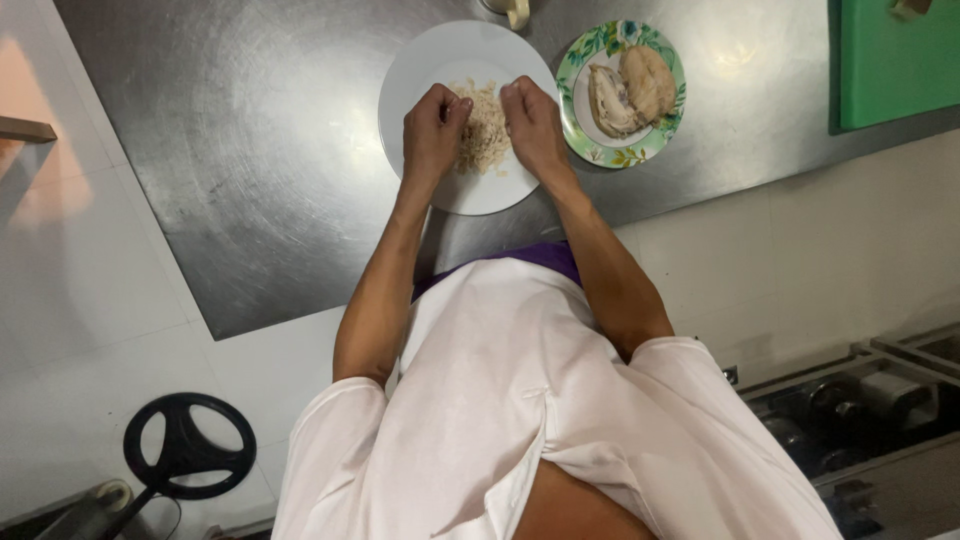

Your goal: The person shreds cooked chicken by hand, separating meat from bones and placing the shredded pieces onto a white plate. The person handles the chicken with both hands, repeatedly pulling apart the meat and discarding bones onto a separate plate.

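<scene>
**Shredded meat between two hands**

Shreds lay heaped on a white plate on the steel counter. Left hand and right hand flanked the heap, fingers curled narrow, pinching strands, apparently to pull them apart. Just right, a floral plate held whole pieces, within reach.

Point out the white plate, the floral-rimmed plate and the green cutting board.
white plate (420, 60): head view, bare upper-left rim.
floral-rimmed plate (622, 155): head view, lower patterned rim.
green cutting board (895, 65): head view, middle of its flat surface.
</scene>
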